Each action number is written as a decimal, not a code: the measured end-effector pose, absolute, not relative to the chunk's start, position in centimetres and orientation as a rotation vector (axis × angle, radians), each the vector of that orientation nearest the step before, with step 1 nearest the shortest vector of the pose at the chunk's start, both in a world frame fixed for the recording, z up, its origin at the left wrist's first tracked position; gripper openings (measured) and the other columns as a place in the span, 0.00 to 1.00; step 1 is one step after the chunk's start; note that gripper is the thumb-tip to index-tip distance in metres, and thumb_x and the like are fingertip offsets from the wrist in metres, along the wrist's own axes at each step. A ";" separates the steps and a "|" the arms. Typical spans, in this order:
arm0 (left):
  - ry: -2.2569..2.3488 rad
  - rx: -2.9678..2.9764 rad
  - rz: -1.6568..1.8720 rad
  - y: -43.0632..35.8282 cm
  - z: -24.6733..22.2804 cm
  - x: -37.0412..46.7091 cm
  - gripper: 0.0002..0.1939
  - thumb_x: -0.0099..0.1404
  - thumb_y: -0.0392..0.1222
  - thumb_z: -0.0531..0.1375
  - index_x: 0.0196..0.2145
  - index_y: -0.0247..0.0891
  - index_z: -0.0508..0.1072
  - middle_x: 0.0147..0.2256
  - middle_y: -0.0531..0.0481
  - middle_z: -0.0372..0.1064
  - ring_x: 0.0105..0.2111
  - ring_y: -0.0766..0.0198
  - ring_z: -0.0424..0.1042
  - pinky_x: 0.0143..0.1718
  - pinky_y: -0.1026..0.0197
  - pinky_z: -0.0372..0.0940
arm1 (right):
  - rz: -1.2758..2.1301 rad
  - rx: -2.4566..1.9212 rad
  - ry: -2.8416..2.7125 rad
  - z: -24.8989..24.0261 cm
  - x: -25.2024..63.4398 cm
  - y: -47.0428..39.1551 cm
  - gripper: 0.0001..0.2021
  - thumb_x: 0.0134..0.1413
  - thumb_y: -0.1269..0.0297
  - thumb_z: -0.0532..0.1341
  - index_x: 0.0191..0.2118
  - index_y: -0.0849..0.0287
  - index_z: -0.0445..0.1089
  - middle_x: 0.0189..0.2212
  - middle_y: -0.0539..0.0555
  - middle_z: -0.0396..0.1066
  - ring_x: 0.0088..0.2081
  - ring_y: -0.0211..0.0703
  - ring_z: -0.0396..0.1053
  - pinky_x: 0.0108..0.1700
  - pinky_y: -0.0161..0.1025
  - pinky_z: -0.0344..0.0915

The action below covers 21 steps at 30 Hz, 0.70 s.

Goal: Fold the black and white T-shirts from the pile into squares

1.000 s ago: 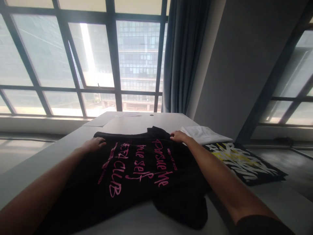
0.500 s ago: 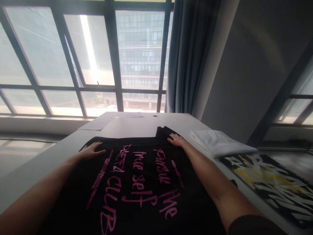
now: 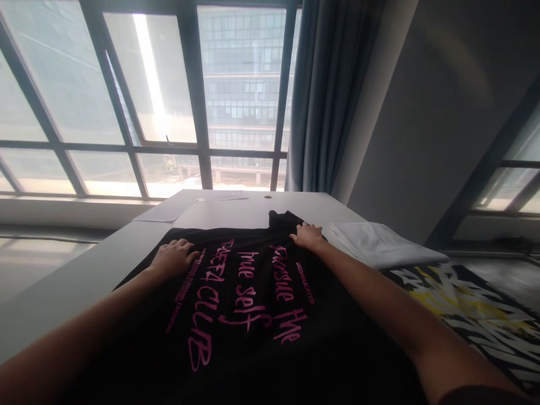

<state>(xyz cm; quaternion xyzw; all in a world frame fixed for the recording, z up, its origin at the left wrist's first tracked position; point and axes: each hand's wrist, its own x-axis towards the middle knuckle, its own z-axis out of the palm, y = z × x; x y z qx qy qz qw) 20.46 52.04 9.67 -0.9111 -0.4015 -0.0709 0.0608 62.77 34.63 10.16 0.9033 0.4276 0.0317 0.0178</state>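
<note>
1. The desk (image 3: 253, 211) spreads beneath and beyond both grips.
2. On it, under both grips, lies the black shirt (image 3: 261, 304), its pink lettering between them and nearer the wearer. I'd say it's being smoothed out; the next move calls for even pressure either side.
3. Right of the right grip: a patterned cloth (image 3: 472, 315), then a smaller white cloth (image 3: 383, 244).
4. Left grip (image 3: 172, 257) and right grip (image 3: 307, 235) rest partly curled on the shirt; whether they pinch fabric, I can't tell.

"What clothing reaches you over the feed?"
"I see one dark sleeve (image 3: 481, 396) on the right arm (image 3: 379, 295)."
"And further down?"
"Bare forearms (image 3: 84, 334), bare left hand (image 3: 174, 256), bare right hand (image 3: 309, 236)."
</note>
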 end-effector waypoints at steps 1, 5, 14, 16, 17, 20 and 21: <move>-1.229 -2.802 -0.189 51.5 9.4 20.2 0.33 0.68 0.62 0.46 0.62 0.41 0.68 0.63 0.39 0.63 0.61 0.41 0.62 0.58 0.41 0.58 | -0.019 2.802 1.370 10.1 62.5 33.7 0.38 0.63 0.39 0.50 0.69 0.61 0.54 0.66 0.72 0.54 0.65 0.70 0.56 0.62 0.64 0.50; -1.414 -2.859 -0.062 51.4 8.2 19.0 0.44 0.63 0.72 0.46 0.68 0.44 0.58 0.70 0.39 0.47 0.68 0.32 0.46 0.60 0.26 0.47 | -0.431 2.762 1.425 9.1 61.6 30.2 0.45 0.60 0.32 0.47 0.73 0.57 0.44 0.71 0.68 0.43 0.70 0.69 0.44 0.66 0.61 0.47; -1.556 -2.904 0.006 54.0 8.5 21.2 0.47 0.63 0.75 0.42 0.71 0.45 0.52 0.72 0.42 0.35 0.70 0.31 0.34 0.60 0.19 0.36 | -0.386 2.771 1.434 8.2 64.5 31.6 0.39 0.63 0.35 0.43 0.73 0.49 0.42 0.74 0.57 0.32 0.71 0.70 0.32 0.65 0.73 0.39; -1.567 -2.885 -0.017 54.4 8.3 22.1 0.46 0.63 0.74 0.43 0.70 0.45 0.53 0.72 0.42 0.37 0.70 0.31 0.35 0.59 0.19 0.37 | -0.322 2.798 1.446 7.8 65.7 32.6 0.38 0.64 0.36 0.41 0.73 0.48 0.42 0.74 0.56 0.34 0.72 0.68 0.32 0.65 0.72 0.38; -1.574 -2.868 -0.037 54.6 8.2 22.5 0.45 0.64 0.73 0.43 0.70 0.45 0.53 0.72 0.41 0.38 0.70 0.30 0.35 0.59 0.18 0.38 | -0.281 2.812 1.458 7.6 66.1 33.0 0.37 0.65 0.37 0.41 0.73 0.48 0.43 0.74 0.55 0.35 0.72 0.67 0.33 0.65 0.71 0.38; -1.591 -2.817 -0.081 54.5 7.9 23.2 0.44 0.65 0.72 0.42 0.70 0.44 0.55 0.71 0.40 0.41 0.69 0.30 0.39 0.59 0.19 0.40 | -0.088 2.791 1.509 7.7 66.0 33.5 0.34 0.67 0.40 0.42 0.71 0.51 0.50 0.72 0.59 0.45 0.70 0.65 0.42 0.66 0.66 0.40; -1.593 -2.799 -0.091 54.2 8.0 23.2 0.43 0.66 0.71 0.41 0.69 0.44 0.56 0.71 0.39 0.42 0.69 0.30 0.41 0.59 0.20 0.41 | -0.002 2.771 1.520 7.9 65.5 33.5 0.32 0.68 0.43 0.43 0.70 0.53 0.53 0.70 0.62 0.50 0.69 0.64 0.46 0.66 0.66 0.40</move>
